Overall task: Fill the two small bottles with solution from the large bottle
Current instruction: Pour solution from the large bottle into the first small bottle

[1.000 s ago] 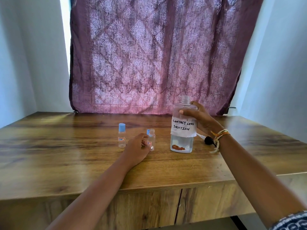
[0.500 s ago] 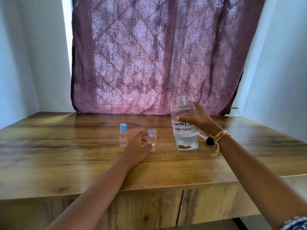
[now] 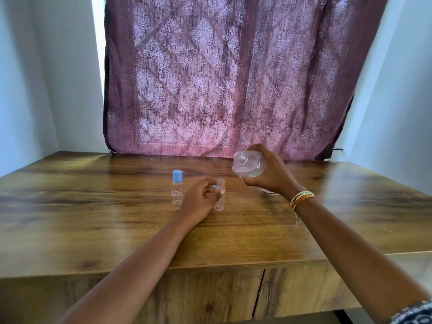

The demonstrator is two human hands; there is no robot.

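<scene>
My right hand (image 3: 271, 174) grips the large clear bottle (image 3: 247, 165), lifted off the table and tipped over with its open threaded neck pointing left toward me. Just below and left of that neck stands an uncapped small clear bottle (image 3: 219, 199), which my left hand (image 3: 201, 197) holds by its side; a bit of blue shows between my fingers. A second small bottle (image 3: 177, 188) with a blue cap and a small label stands upright on the table to the left, apart from my hand.
The wooden table (image 3: 93, 218) ends at a front edge close to me, with cabinet doors below. A purple patterned curtain (image 3: 222, 78) hangs behind the table, between white walls on both sides.
My right hand has lifted the large bottle off the table and tilted it over to the left, above the uncapped small bottle. My left hand has stayed on that small bottle.
</scene>
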